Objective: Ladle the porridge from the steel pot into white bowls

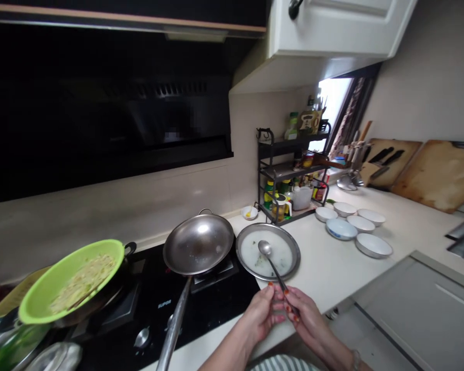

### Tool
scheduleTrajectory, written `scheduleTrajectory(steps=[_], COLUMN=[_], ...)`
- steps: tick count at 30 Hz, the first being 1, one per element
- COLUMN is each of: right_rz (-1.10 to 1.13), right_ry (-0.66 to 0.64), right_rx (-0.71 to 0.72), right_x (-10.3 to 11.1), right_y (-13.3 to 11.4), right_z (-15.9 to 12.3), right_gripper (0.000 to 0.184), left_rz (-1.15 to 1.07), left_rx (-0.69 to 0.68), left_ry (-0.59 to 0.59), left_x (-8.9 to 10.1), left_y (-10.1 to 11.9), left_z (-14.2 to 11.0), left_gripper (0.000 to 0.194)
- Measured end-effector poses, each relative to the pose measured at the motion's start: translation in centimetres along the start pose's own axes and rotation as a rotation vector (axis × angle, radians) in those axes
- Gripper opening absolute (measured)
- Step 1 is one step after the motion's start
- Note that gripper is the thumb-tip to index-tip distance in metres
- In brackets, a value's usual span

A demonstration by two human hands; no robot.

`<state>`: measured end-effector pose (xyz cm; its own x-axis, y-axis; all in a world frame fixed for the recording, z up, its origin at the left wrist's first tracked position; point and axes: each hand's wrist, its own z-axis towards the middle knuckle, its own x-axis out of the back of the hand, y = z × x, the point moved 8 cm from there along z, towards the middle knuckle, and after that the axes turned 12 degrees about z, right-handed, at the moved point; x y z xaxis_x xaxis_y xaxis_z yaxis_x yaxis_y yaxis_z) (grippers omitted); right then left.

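My right hand (307, 315) grips the handle of a metal ladle (271, 260) whose bowl rests over a round metal plate (290, 245) holding a whitish liquid. My left hand (261, 313) meets it at the handle end, fingers curled together against the handle. Both hands hover above the counter's front edge. An empty steel wok (198, 243) sits on the black stove (216, 304) just left of the plate, its long handle pointing toward me.
A green colander (67, 281) with shredded food sits on a pan at the left. Several white bowls (353, 226) stand on the counter at right. A black spice rack (292, 175), cutting boards (436, 172) and knives line the back wall.
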<state>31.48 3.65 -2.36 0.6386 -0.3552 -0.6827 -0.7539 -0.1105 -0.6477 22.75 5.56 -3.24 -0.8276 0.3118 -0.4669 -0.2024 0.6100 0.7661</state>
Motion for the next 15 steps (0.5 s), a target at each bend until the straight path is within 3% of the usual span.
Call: scheduleTrajectory(steps=[3, 8, 10, 13, 15], right_rz=[-0.013, -0.163, -0.218, -0.189, -0.115], right_ry=[-0.027, -0.140, -0.107, 0.127, 0.181], right_rx=[0.023, -0.026, -0.041, -0.063, -0.102], right_x=[-0.9, -0.8, 1.1, 6.1, 8.4], right_y=[0.5, 1.1, 0.6, -0.7, -1.4], right_z=[-0.5, -0.2, 1.2, 4.6, 7.4], right_gripper=[0.030, 0.030, 0.029, 0.021, 0.019], left_rz=[0.029, 0.132, 0.144, 0.168, 0.174], left_rx=[-0.015, -0.053, -0.053, -0.001, 0.020], left_ry=[0.041, 0.218, 0.258, 0.302, 0.333], left_x=[-0.8, 0.6, 1.6, 3.1, 3.7], left_y=[0.2, 1.1, 1.6, 1.6, 1.6], left_z=[0.7, 1.6, 1.7, 1.8, 1.8], left_gripper=[0.027, 0.011, 0.013, 0.016, 0.020])
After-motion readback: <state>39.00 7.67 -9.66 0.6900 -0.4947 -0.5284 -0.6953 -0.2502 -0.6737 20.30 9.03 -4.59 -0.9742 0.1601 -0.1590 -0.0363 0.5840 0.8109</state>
